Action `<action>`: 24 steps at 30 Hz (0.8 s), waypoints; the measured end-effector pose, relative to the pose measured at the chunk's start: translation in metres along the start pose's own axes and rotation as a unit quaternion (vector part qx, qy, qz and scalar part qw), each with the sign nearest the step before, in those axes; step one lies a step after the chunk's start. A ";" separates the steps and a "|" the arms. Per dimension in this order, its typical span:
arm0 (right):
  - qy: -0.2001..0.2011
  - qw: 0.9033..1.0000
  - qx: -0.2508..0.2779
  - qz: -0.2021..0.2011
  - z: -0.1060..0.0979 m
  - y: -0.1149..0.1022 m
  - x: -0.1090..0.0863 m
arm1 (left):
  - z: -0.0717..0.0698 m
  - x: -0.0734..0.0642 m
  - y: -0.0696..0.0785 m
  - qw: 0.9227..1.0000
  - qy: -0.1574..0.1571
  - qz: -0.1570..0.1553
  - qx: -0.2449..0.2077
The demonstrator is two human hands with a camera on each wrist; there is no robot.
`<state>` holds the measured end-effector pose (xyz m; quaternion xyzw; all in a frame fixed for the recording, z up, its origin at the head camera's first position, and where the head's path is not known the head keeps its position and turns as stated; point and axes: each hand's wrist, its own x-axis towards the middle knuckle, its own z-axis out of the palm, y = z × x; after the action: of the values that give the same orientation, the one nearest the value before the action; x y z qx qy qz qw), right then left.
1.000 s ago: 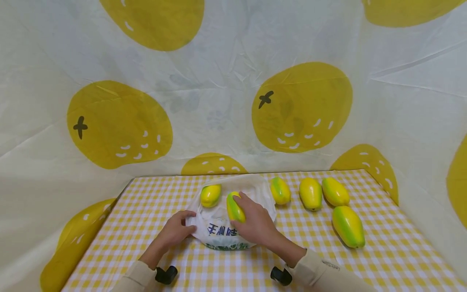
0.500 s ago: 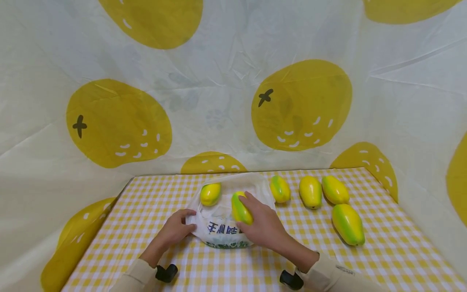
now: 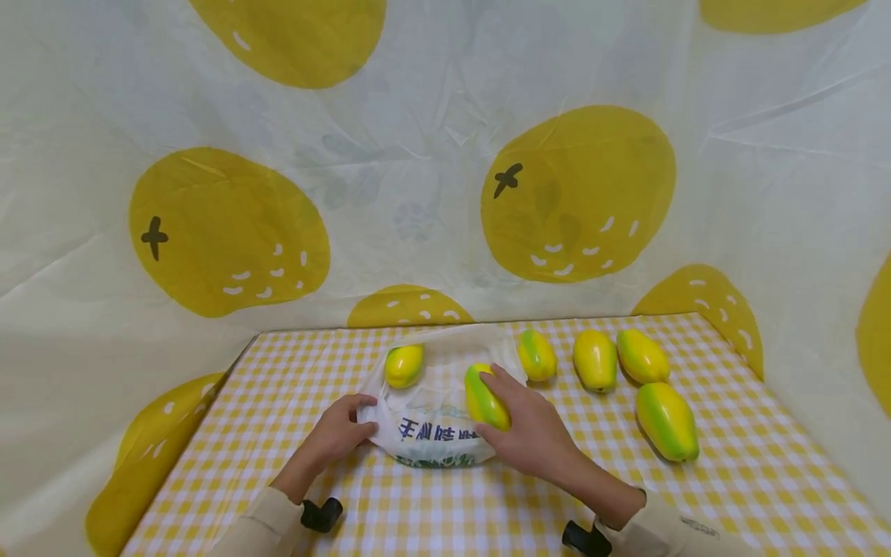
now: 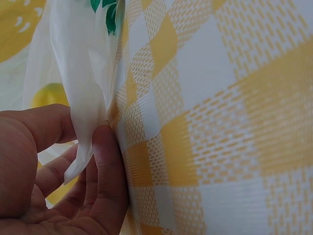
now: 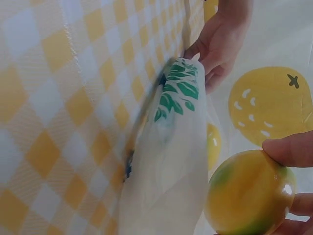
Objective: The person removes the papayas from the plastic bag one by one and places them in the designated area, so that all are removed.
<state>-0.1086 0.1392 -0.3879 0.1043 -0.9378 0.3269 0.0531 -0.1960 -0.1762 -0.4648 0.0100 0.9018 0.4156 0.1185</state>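
Observation:
A white plastic bag with dark lettering and green leaf print lies on the table, its mouth facing the far side. My left hand pinches the bag's left edge; in the left wrist view the gathered plastic runs between thumb and fingers. One yellow-green papaya rests at the left of the bag's mouth. My right hand grips another glossy papaya over the bag's right part. The right wrist view shows this held papaya beside the bag, with the thumb on its upper side.
Right of the bag sits a papaya close to its edge. Farther right lie three more, a papaya, a second papaya and a nearer papaya. A yellow checked cloth covers the table; a fruit-print curtain hangs behind.
My right hand has moved to the right with the papaya, from the middle of the bag towards its right side. The left hand keeps its hold on the bag's edge.

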 end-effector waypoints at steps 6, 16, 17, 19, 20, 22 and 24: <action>0.021 1.000 -0.010 -0.005 -0.003 0.009 -0.002 | -0.004 0.003 0.002 1.000 0.000 0.005 0.002; 0.023 1.000 -0.014 0.011 -0.012 0.019 -0.011 | -0.003 0.002 -0.002 1.000 0.005 0.001 -0.004; 0.028 0.999 -0.016 0.011 -0.013 0.020 -0.013 | -0.002 0.003 -0.002 1.000 0.004 0.003 -0.006; 0.035 0.999 -0.018 0.012 -0.016 0.022 -0.016 | -0.001 0.003 -0.001 1.000 0.003 0.010 -0.008; 0.037 0.999 -0.020 0.012 -0.017 0.023 -0.017 | 0.000 0.003 -0.001 1.000 0.002 0.011 -0.008; 0.039 0.999 -0.022 0.013 -0.018 0.026 -0.018 | 0.001 0.003 -0.001 1.000 0.003 0.011 -0.008; 0.037 0.999 -0.024 0.016 -0.018 0.028 -0.019 | 0.001 0.002 -0.002 1.000 0.004 0.006 -0.006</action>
<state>-0.0955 0.1753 -0.3938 0.0761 -0.9442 0.3087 0.0856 -0.1975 -0.1762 -0.4670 0.0131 0.8996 0.4219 0.1119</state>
